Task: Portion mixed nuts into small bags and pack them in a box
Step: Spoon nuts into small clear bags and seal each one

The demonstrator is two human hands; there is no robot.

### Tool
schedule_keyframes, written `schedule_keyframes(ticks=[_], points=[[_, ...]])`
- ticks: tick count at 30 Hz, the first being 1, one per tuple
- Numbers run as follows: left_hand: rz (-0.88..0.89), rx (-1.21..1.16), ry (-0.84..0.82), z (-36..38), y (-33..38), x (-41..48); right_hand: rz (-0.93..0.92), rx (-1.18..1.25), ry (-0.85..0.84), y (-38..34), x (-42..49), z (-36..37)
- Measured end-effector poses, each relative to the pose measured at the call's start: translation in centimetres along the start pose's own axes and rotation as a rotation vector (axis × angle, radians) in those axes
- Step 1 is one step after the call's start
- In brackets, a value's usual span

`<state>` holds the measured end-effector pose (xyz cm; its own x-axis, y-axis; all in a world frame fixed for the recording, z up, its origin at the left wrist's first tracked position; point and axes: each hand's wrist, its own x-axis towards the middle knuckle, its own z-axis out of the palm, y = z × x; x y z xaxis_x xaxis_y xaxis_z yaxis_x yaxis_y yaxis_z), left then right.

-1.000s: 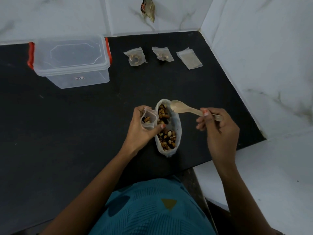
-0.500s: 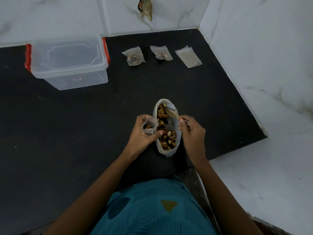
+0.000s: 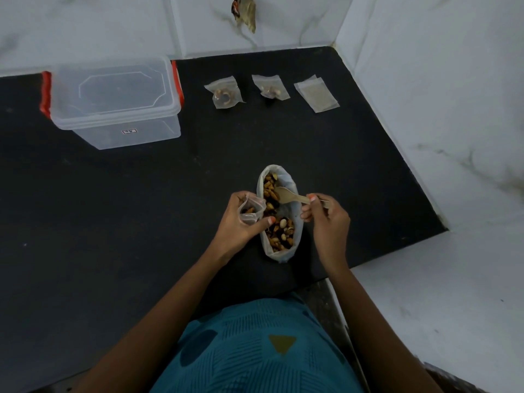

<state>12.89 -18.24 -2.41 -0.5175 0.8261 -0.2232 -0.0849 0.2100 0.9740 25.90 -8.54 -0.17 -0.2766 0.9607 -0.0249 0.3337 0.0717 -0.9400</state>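
A large open bag of mixed nuts (image 3: 295, 222) lies on the black counter (image 3: 141, 208) in front of me. My left hand (image 3: 238, 225) grips a small clear bag (image 3: 251, 212) with a few nuts inside, its mouth held open beside the big bag. My right hand (image 3: 326, 219) pinches the handle of a wooden spoon (image 3: 289, 196), whose bowl reaches into the nuts. Two filled small bags (image 3: 225, 92) (image 3: 270, 87) and a stack of empty small bags (image 3: 316, 93) lie at the back. A clear lidded plastic box (image 3: 113, 100) with red clasps stands at the back left.
White marble walls close off the back and the right side of the counter (image 3: 425, 109). A lower white ledge (image 3: 439, 293) runs along the right front. Something brownish hangs on the back wall (image 3: 245, 11).
My right hand swung the spoon from above the big bag down into the nuts, then drew back a little to the right. My left hand has kept the small bag in place.
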Motion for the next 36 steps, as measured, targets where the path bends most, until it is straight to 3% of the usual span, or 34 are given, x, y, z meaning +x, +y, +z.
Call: schedule_keyframes(ticks=[5,18,23,29,36], points=[[-0.010,-0.024,-0.010,0.0,0.3,0.0,0.019,0.043,0.026,-0.4,0.2,-0.8],[-0.033,-0.053,-0.015,0.0,0.3,-0.1,-0.158,-0.151,-0.190,-0.6,-0.8,-0.6],[-0.029,-0.046,-0.025,0.0,0.4,-0.1,-0.010,-0.028,-0.144,-0.5,-0.9,-0.4],[-0.039,-0.044,-0.032,-0.1,0.4,-0.2,0.358,0.222,-0.063,-0.1,-0.3,-0.9],[-0.048,-0.035,-0.035,-0.2,0.5,-0.3,-0.012,-0.099,-0.204,-1.1,-0.4,-1.3]])
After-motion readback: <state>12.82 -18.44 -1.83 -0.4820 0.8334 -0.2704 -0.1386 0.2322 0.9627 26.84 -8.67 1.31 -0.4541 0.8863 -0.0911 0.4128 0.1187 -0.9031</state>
